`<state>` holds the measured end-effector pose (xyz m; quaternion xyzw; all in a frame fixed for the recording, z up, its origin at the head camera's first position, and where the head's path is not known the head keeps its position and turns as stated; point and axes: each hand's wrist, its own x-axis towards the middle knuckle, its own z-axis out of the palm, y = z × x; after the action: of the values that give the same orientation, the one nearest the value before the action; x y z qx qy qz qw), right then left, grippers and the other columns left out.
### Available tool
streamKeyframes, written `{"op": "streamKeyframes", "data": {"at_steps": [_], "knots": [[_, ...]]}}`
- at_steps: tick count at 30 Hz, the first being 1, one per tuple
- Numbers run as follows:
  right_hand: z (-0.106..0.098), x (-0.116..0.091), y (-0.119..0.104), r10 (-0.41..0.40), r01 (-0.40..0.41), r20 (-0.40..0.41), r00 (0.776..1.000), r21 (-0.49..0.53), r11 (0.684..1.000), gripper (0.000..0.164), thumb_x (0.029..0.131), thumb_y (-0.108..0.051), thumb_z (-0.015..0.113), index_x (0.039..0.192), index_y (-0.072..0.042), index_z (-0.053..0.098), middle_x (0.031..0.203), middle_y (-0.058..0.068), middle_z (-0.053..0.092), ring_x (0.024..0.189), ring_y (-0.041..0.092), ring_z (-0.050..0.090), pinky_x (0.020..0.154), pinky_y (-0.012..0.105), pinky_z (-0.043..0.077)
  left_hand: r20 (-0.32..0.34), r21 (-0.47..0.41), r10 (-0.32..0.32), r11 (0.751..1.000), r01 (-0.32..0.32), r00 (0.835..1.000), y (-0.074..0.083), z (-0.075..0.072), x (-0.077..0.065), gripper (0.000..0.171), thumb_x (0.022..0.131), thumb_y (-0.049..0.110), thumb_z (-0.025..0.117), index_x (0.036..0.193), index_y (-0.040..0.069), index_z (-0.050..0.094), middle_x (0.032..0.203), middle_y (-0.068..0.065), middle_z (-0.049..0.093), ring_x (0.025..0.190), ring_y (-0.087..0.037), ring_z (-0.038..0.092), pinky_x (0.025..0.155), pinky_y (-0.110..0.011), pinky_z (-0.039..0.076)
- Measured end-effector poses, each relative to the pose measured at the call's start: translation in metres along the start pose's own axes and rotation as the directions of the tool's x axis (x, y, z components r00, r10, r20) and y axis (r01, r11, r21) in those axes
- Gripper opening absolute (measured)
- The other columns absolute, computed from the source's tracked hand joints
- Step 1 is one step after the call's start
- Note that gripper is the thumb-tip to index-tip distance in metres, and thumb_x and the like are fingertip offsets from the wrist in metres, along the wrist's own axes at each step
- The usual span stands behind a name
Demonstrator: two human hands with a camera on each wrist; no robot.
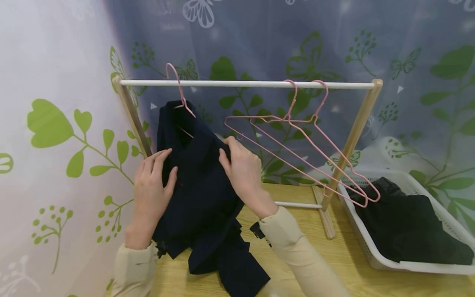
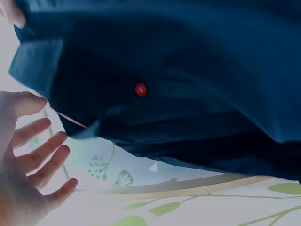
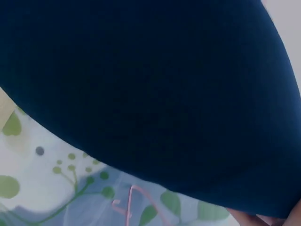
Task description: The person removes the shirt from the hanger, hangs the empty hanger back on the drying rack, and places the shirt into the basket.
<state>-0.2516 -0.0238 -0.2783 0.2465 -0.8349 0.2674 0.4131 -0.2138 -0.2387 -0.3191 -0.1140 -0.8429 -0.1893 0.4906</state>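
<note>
A dark navy collared shirt (image 1: 200,185) hangs on a pink hanger (image 1: 181,93) hooked over the rack's white rail, its lower part drooping in folds. My left hand (image 1: 150,187) is beside the shirt's left front edge. In the left wrist view its fingers are spread and loosely bent close to the cloth, gripping nothing; a red button (image 2: 140,89) shows on the shirt. My right hand (image 1: 243,169) pinches the shirt at its right shoulder between thumb and fingers. The cloth fills most of the right wrist view and hides most of that hand.
Two more pink hangers (image 1: 290,117) hang further right on the white rail (image 1: 230,83). The rack has wooden side posts (image 1: 352,136). At the right, a white basket (image 1: 378,251) holds dark clothes (image 1: 412,231). A patterned curtain (image 1: 252,37) is behind the rack.
</note>
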Motion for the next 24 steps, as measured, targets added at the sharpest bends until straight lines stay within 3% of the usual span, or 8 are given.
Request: {"op": "streamKeyframes", "data": {"at_steps": [9,14,18,24], "knots": [[-0.029,-0.027,0.057,0.022,-0.022,-0.003,1.000,0.071,0.997,0.014,0.088,-0.027,0.059,0.098,-0.018,0.063,0.083,0.000,0.067,0.040,0.007,0.030,0.038,0.025,0.025,0.015,-0.009,-0.016,1.000,0.016,1.000,-0.004,0.009,0.003,0.043,0.087,0.016,0.064,0.128,0.009,0.052,0.123,-0.016,0.053,0.111,-0.036,0.049,0.095,-0.050,0.036],[-0.032,-0.047,0.080,0.017,-0.014,-0.017,1.000,0.114,0.993,0.011,0.086,-0.025,0.062,0.095,-0.018,0.064,0.072,-0.002,0.063,0.046,0.007,0.038,0.042,0.024,0.027,0.033,-0.017,-0.020,1.000,0.021,0.999,-0.009,0.015,0.005,0.042,0.086,0.015,0.065,0.126,0.006,0.054,0.121,-0.017,0.054,0.110,-0.036,0.049,0.096,-0.049,0.036],[-0.036,-0.061,0.095,0.020,-0.018,-0.009,1.000,0.173,0.985,0.010,0.084,-0.023,0.065,0.094,-0.019,0.066,0.074,-0.002,0.066,0.051,0.007,0.047,0.045,0.024,0.031,0.055,-0.016,-0.016,1.000,0.017,0.998,-0.013,0.024,0.004,0.041,0.087,0.016,0.064,0.125,0.006,0.054,0.120,-0.017,0.054,0.108,-0.036,0.049,0.094,-0.048,0.038],[-0.051,-0.084,0.116,0.028,-0.041,0.067,0.997,0.208,0.977,0.011,0.084,-0.021,0.066,0.095,-0.021,0.066,0.078,-0.004,0.066,0.054,0.004,0.049,0.049,0.023,0.038,0.114,-0.056,-0.075,0.995,0.082,0.991,-0.022,0.044,-0.004,0.042,0.090,0.019,0.061,0.129,0.008,0.050,0.124,-0.019,0.051,0.111,-0.038,0.048,0.094,-0.049,0.037]]}}
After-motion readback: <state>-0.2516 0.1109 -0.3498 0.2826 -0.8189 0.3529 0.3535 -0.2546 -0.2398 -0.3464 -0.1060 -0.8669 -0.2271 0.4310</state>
